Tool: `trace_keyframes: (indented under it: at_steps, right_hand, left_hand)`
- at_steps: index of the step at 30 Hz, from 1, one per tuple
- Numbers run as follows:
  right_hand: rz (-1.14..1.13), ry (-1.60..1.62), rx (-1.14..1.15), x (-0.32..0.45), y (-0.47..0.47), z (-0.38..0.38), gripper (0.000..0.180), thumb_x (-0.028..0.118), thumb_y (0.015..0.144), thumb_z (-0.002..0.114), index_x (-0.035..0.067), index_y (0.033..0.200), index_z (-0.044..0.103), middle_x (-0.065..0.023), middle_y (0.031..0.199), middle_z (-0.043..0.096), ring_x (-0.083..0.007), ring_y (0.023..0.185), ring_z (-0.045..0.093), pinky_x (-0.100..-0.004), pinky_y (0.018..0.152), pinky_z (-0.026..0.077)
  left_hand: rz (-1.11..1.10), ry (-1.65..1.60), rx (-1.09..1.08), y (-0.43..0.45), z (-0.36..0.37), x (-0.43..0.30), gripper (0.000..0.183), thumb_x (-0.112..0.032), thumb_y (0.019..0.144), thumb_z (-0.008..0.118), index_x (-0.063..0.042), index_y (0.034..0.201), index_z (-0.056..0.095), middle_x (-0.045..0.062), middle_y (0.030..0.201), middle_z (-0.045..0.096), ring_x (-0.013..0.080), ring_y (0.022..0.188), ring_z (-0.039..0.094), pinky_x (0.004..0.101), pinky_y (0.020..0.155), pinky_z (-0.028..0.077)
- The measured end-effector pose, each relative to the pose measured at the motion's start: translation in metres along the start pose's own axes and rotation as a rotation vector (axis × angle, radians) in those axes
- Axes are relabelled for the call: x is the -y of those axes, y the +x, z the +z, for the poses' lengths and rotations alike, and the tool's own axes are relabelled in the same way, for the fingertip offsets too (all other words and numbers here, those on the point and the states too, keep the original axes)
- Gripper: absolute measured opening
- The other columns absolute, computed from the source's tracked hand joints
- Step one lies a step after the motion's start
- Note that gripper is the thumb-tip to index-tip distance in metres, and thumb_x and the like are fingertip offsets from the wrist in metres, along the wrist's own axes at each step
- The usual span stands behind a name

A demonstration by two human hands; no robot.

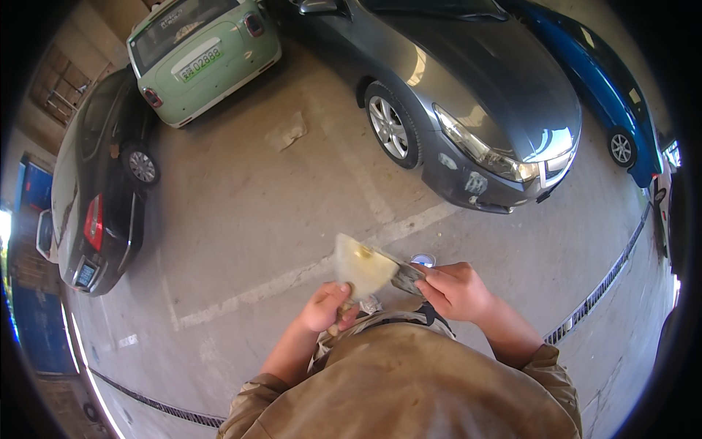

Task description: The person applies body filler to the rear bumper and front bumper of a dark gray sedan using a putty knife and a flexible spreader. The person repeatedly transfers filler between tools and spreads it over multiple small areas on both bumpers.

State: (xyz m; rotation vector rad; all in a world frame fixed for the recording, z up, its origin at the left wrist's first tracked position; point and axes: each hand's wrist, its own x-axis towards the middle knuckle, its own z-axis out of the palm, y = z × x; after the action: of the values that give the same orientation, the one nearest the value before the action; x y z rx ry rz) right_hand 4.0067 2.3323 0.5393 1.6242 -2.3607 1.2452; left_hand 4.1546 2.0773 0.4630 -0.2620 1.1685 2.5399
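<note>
My left hand (329, 308) grips the handle of a wide, fan-shaped putty knife (363, 264), its pale blade raised and carrying a small yellowish dab. My right hand (456, 290) pinches a flat grey spreader (408, 277), whose edge meets or overlaps the right side of the pale blade; contact cannot be told for certain. Behind the right fingers, a round can or lid (423, 259) shows in part near the floor. Farther forward, a dark grey car (477, 82) has pale, sanded-looking or filled patches (476, 183) on its front bumper.
A light green car (208, 71) and a black car (109, 181) are parked at the left, a blue car (609, 71) at the far right. A flat scrap (286, 131) lies on the concrete floor. Drain grates (598, 293) run along the right and lower left.
</note>
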Motion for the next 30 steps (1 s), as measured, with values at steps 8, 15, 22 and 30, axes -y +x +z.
trace_keyframes:
  at_steps: [8,15,22,30]
  right_hand:
    - [0.228,0.058,-0.342,0.011,-0.017,0.012,0.014,0.002,0.090,0.066,-0.002,0.103,0.064,-0.0089,0.063,0.058,-0.0255,0.047,0.056,-0.0317,0.046,0.046]
    - [0.056,-0.010,-0.051,0.027,-0.036,0.014,0.031,0.001,0.087,0.067,-0.004,0.118,0.064,-0.0086,0.067,0.061,-0.0248,0.048,0.056,-0.0370,0.044,0.045]
    - [0.101,0.007,-0.205,0.047,-0.054,-0.010,0.015,0.000,0.084,0.068,-0.002,0.099,0.066,-0.0101,0.063,0.057,-0.0277,0.045,0.052,-0.0376,0.042,0.041]
    - [0.514,0.229,-0.023,0.036,-0.167,-0.031,0.009,0.008,0.096,0.059,0.003,0.090,0.055,-0.0077,0.063,0.054,-0.0222,0.050,0.048,-0.0371,0.048,0.038]
  left_hand:
    - [-0.144,0.267,0.253,0.008,0.005,0.004,0.039,-0.029,0.110,0.041,0.004,0.111,0.062,0.001,0.063,0.050,0.0102,0.050,0.046,0.0259,0.047,0.039]
    - [-0.004,0.210,0.166,-0.001,-0.010,0.016,0.042,-0.034,0.109,0.043,0.003,0.106,0.061,0.005,0.064,0.054,0.0112,0.050,0.048,0.0258,0.045,0.037]
    - [0.005,0.309,0.155,-0.026,0.018,0.041,0.048,-0.040,0.108,0.041,0.002,0.094,0.059,0.007,0.063,0.055,0.0125,0.050,0.050,0.0269,0.045,0.038]
    - [0.379,0.477,-0.311,-0.038,0.120,0.125,0.034,-0.025,0.105,0.045,0.000,0.086,0.057,0.007,0.064,0.056,0.0167,0.055,0.056,0.0307,0.052,0.046]
